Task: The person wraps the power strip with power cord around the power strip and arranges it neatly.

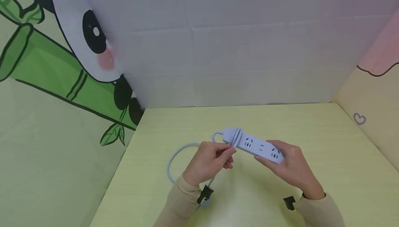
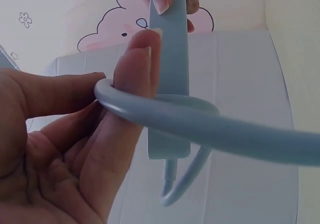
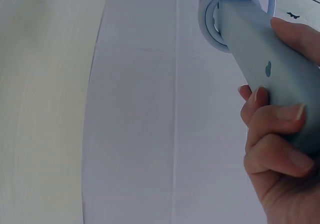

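Observation:
A white power strip [image 1: 260, 146] is held above the table, tilted with its socket face toward the head camera. My right hand [image 1: 291, 163] grips its right end, fingers curled round the underside in the right wrist view. Its cord [image 2: 240, 134] is wound in a few turns around the left end of the strip. My left hand [image 1: 210, 161] pinches the cord between thumb and fingers beside those turns. The rest of the cord loops down left of the left hand, and a pale plug [image 1: 205, 202] shows partly behind the left wrist.
The light wooden table [image 1: 149, 144] lies beneath both hands. A pale wall panel [image 1: 233, 57] stands along its back edge. Painted side walls [image 1: 62, 144] with cartoon pictures rise at left and right.

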`<state>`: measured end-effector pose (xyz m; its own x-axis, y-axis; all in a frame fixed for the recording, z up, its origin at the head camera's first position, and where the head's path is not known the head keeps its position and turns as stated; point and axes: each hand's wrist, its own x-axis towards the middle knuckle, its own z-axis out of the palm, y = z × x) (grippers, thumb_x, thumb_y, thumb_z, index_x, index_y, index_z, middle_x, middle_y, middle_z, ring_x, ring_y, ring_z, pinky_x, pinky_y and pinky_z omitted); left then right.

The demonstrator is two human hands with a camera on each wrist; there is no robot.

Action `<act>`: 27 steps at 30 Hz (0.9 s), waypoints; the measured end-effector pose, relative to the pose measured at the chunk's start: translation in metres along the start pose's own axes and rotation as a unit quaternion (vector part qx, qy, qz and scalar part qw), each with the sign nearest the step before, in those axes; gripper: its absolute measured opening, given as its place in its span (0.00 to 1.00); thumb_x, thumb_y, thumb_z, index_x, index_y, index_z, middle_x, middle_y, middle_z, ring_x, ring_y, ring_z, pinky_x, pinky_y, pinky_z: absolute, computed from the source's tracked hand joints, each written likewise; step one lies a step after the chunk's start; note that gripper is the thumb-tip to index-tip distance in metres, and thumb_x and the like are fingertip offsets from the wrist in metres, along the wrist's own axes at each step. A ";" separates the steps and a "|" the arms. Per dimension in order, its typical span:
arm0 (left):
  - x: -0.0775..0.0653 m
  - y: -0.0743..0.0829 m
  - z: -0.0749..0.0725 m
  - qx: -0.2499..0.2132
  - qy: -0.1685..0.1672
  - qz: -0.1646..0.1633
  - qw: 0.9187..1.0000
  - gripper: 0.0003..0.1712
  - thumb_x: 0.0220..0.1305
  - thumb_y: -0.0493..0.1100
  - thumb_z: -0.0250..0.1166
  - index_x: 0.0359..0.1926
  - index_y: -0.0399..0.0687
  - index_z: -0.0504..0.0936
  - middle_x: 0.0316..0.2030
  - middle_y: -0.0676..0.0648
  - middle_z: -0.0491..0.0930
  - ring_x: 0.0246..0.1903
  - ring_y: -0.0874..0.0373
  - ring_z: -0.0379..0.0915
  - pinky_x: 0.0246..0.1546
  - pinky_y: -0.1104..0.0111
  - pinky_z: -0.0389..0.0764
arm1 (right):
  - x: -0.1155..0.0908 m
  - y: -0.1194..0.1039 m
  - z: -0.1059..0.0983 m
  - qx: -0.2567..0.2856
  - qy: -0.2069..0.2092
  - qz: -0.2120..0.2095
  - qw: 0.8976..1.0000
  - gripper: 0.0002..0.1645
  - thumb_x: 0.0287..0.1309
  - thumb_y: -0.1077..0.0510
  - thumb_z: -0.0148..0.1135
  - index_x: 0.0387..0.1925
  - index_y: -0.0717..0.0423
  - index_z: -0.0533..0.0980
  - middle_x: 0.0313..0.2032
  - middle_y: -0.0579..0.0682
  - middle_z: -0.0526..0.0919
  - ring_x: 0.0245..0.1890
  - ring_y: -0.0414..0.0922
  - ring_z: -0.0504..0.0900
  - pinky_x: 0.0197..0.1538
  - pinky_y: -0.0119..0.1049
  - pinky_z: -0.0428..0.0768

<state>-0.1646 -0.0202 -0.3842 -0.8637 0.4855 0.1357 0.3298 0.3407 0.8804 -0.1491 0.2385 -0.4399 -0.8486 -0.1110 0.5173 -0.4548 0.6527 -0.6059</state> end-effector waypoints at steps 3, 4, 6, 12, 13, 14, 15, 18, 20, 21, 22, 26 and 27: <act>-0.001 -0.002 0.001 0.010 -0.016 -0.003 1.000 0.13 0.73 0.42 0.62 0.36 0.39 0.88 0.24 0.45 0.85 0.23 0.62 0.83 0.31 0.72 0.85 | -0.002 -0.002 -0.002 0.007 0.013 0.005 1.000 0.25 0.44 0.58 0.82 0.45 0.60 0.84 0.38 0.54 0.90 0.28 0.35 0.80 0.27 0.30 0.79; -0.001 -0.003 0.001 0.015 -0.021 0.000 1.000 0.14 0.74 0.43 0.62 0.35 0.40 0.88 0.23 0.46 0.85 0.23 0.62 0.83 0.32 0.72 0.85 | -0.002 -0.002 -0.003 0.009 0.019 0.009 1.000 0.25 0.44 0.59 0.82 0.45 0.60 0.84 0.38 0.55 0.89 0.28 0.35 0.80 0.28 0.30 0.79; -0.002 -0.003 0.001 0.025 -0.033 0.003 0.999 0.16 0.75 0.45 0.60 0.34 0.42 0.88 0.22 0.47 0.85 0.24 0.60 0.84 0.33 0.73 0.84 | -0.004 -0.003 -0.005 0.017 0.027 0.015 0.999 0.25 0.44 0.59 0.82 0.46 0.61 0.83 0.38 0.55 0.89 0.28 0.35 0.80 0.28 0.30 0.79; -0.003 -0.005 0.000 0.039 -0.052 0.006 0.998 0.17 0.76 0.46 0.58 0.34 0.45 0.88 0.22 0.50 0.86 0.26 0.58 0.85 0.35 0.73 0.84 | -0.008 -0.005 -0.007 0.022 0.037 0.024 0.999 0.25 0.44 0.59 0.82 0.46 0.60 0.83 0.38 0.55 0.89 0.27 0.34 0.80 0.27 0.30 0.77; -0.003 -0.005 0.000 0.039 -0.053 0.006 0.998 0.16 0.76 0.46 0.58 0.34 0.45 0.88 0.22 0.50 0.85 0.25 0.60 0.84 0.35 0.73 0.84 | -0.009 -0.005 -0.007 0.022 0.039 0.026 0.999 0.25 0.44 0.59 0.82 0.45 0.60 0.83 0.38 0.55 0.89 0.27 0.34 0.80 0.27 0.30 0.77; -0.003 -0.006 -0.001 0.040 -0.056 0.006 0.998 0.16 0.76 0.46 0.58 0.34 0.45 0.88 0.22 0.50 0.85 0.25 0.62 0.84 0.35 0.73 0.84 | -0.010 -0.005 -0.006 0.020 0.042 0.026 0.999 0.25 0.44 0.59 0.83 0.45 0.60 0.84 0.38 0.55 0.89 0.27 0.34 0.80 0.27 0.30 0.77; -0.004 -0.006 -0.001 0.038 -0.058 0.005 0.998 0.16 0.76 0.46 0.58 0.34 0.45 0.88 0.22 0.50 0.85 0.25 0.63 0.83 0.36 0.73 0.84 | -0.011 -0.005 -0.006 0.021 0.044 0.028 0.998 0.25 0.44 0.59 0.83 0.45 0.60 0.84 0.38 0.55 0.89 0.27 0.34 0.80 0.27 0.30 0.77; -0.005 -0.009 -0.002 0.037 -0.072 0.006 0.997 0.16 0.77 0.45 0.57 0.37 0.45 0.88 0.24 0.50 0.86 0.26 0.66 0.82 0.37 0.73 0.84 | -0.014 -0.005 -0.005 0.025 0.051 0.032 0.998 0.25 0.43 0.60 0.83 0.45 0.60 0.84 0.38 0.55 0.89 0.28 0.34 0.80 0.27 0.29 0.77; -0.005 -0.010 -0.002 0.041 -0.083 0.008 0.996 0.15 0.77 0.45 0.57 0.38 0.45 0.88 0.25 0.50 0.86 0.28 0.65 0.82 0.38 0.73 0.83 | -0.016 -0.006 -0.005 0.026 0.057 0.031 0.998 0.25 0.42 0.60 0.83 0.45 0.60 0.84 0.38 0.56 0.89 0.28 0.34 0.80 0.27 0.29 0.77; -0.006 -0.011 -0.003 0.044 -0.090 0.009 0.995 0.16 0.78 0.46 0.56 0.38 0.46 0.88 0.26 0.50 0.86 0.29 0.64 0.82 0.39 0.73 0.83 | -0.017 -0.007 -0.005 0.028 0.061 0.032 0.997 0.25 0.42 0.61 0.83 0.45 0.60 0.84 0.38 0.56 0.89 0.28 0.34 0.80 0.27 0.29 0.77; -0.006 -0.011 -0.003 0.049 -0.098 0.008 0.994 0.17 0.78 0.47 0.55 0.38 0.47 0.88 0.26 0.51 0.86 0.30 0.63 0.82 0.40 0.73 0.82 | -0.018 -0.008 -0.005 0.029 0.066 0.033 0.997 0.26 0.41 0.61 0.83 0.45 0.61 0.84 0.38 0.57 0.89 0.27 0.34 0.79 0.27 0.29 0.77; -0.005 -0.013 -0.004 0.061 -0.133 0.001 0.989 0.24 0.80 0.54 0.49 0.35 0.51 0.88 0.24 0.52 0.85 0.30 0.64 0.82 0.42 0.73 0.81 | -0.021 -0.012 -0.007 0.039 0.083 0.047 0.995 0.26 0.41 0.62 0.83 0.46 0.61 0.84 0.38 0.58 0.89 0.28 0.34 0.79 0.28 0.28 0.77; -0.005 -0.014 -0.004 0.061 -0.143 -0.003 0.988 0.26 0.80 0.56 0.48 0.34 0.51 0.88 0.24 0.52 0.85 0.29 0.64 0.82 0.42 0.73 0.80 | -0.022 -0.012 -0.008 0.041 0.086 0.051 0.994 0.26 0.41 0.62 0.83 0.46 0.61 0.84 0.38 0.59 0.89 0.28 0.34 0.79 0.28 0.28 0.77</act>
<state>-0.1668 -0.0308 -0.3952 -0.7291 0.6841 -0.0186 0.3826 0.4300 0.8177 -0.1227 0.2391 -0.4388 -0.8365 0.0868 0.5410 -0.3944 0.5902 -0.7044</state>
